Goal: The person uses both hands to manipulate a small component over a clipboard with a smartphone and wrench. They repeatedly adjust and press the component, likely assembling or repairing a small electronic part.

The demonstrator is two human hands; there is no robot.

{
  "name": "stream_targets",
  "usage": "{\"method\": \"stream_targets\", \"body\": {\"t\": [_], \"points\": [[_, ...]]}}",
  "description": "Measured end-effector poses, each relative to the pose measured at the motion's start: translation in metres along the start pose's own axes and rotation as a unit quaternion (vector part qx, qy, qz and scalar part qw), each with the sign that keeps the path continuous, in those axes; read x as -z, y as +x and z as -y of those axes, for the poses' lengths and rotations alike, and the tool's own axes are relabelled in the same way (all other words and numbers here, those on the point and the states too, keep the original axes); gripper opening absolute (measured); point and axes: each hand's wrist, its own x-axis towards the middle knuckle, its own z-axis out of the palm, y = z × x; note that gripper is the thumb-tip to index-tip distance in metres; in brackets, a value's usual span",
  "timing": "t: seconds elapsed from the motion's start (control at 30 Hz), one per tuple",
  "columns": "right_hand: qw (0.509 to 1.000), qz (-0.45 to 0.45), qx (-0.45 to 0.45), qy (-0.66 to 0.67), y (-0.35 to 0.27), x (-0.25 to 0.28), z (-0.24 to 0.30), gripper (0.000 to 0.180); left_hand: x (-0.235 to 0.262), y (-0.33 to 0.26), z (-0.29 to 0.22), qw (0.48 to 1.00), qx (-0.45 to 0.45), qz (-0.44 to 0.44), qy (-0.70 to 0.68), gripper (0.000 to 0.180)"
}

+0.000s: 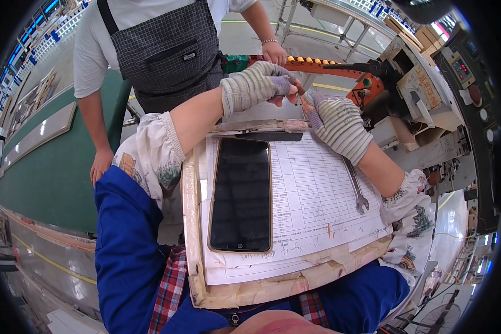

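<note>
My left hand (259, 86) and my right hand (339, 119), both in striped gloves with bare fingertips, meet above the far edge of a tray-like board (317, 281) with a taped, worn rim. The fingers of each are bent and pinched together near a small, thin brownish piece (303, 99) whose kind I cannot make out. Printed form sheets (312, 183) with handwriting lie on the board. On them rest a black phone (239, 195), screen up, and a metal wrench (357, 186) below my right wrist. A flat black strip (270, 136) lies along the board's far side.
Across from me stands a person in a checked apron (167, 67), one hand (274, 53) by an orange rail (317, 65) with yellow rollers. A green-topped table (55, 161) is at left. Machinery with a control panel (463, 69) and cardboard pieces (420, 42) stand at right.
</note>
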Motion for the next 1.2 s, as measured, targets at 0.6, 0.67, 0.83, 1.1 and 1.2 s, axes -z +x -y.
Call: {"method": "stream_targets", "body": {"t": [0.6,0.67,0.83,1.1,1.2], "points": [[0.995,0.019,-0.010,0.096,-0.001,-0.004,-0.002,0.026,0.004,0.009,0.010,0.999,0.018,0.025,-0.021,0.026],[0.996,0.015,0.003,0.082,-0.001,-0.006,-0.003,0.025,0.005,0.008,0.012,0.998,0.023,0.025,-0.058,0.025],[0.996,0.026,-0.003,0.084,-0.001,-0.010,-0.007,0.026,0.006,0.006,0.009,0.997,0.010,0.032,-0.065,0.023],[0.997,0.021,0.003,0.072,-0.001,-0.009,-0.005,0.026,0.003,0.003,0.002,0.999,0.040,0.009,-0.025,0.024],[0.999,0.004,0.012,0.048,-0.002,-0.009,-0.004,0.024,0.003,0.003,0.007,0.998,0.030,0.008,-0.051,0.023]]}}
